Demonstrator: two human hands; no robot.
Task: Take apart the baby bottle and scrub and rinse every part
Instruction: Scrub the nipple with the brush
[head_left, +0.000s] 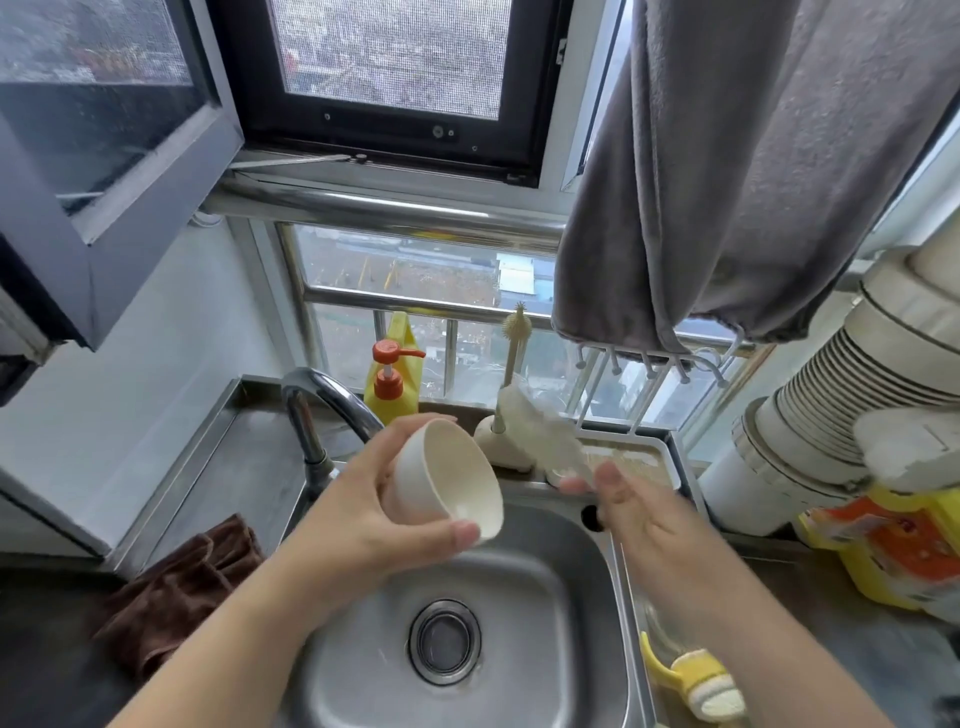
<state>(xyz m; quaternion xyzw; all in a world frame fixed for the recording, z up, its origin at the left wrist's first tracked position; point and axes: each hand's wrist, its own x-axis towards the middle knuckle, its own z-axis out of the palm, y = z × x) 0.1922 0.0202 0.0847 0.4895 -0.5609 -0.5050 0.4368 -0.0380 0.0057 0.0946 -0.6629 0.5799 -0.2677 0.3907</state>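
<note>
I have the cream cap (449, 480) in my left hand (363, 514), held over the sink (545, 582), just in front of the faucet (332, 410). That grip has fingers curled over the closed end, thumb on the rim. It looks like thin, stiff, smooth plastic: light, probably slick when wet, so I'd keep hold across the rim and dome. My right hand (639, 519), over the sink's right edge, pinches the handle of a fuzzy white brush (540, 431), blurred. Its head seems soft and bendy, so I'd hold low on the handle.
</note>
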